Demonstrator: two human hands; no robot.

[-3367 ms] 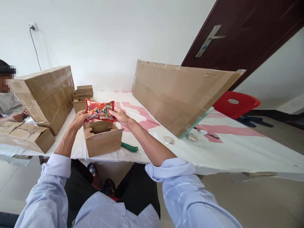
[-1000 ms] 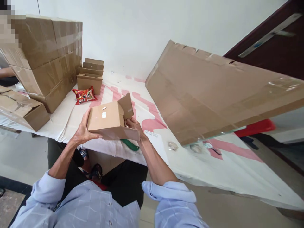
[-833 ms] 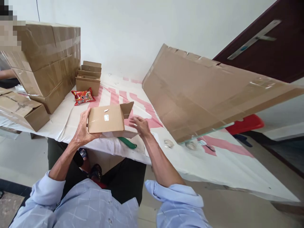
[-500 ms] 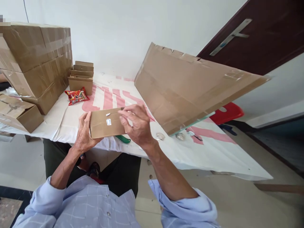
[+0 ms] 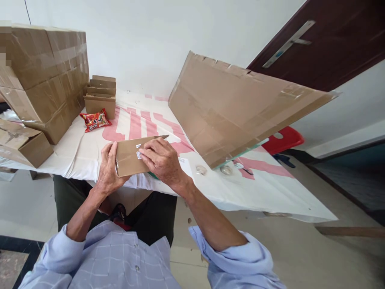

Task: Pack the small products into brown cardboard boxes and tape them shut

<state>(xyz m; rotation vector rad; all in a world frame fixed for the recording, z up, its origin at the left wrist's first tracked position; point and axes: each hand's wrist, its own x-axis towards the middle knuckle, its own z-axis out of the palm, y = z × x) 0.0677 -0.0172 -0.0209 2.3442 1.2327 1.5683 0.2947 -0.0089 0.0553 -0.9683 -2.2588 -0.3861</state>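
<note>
Cardboard box [image 5: 128, 156] at twelve o'clock before us, its long axis roughly nine to three. Our left hand [image 5: 106, 170] clasps its nine-o'clock end; our right hand [image 5: 165, 161], half-curled over it from four o'clock, is nearer the label [image 5: 138, 155], and whether it pinches anything we cannot tell.

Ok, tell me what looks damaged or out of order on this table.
The large cardboard panel looks worn: its upper edge is ragged and notched. On the held box, a white scrap shows near the label, possibly a tear.
</note>
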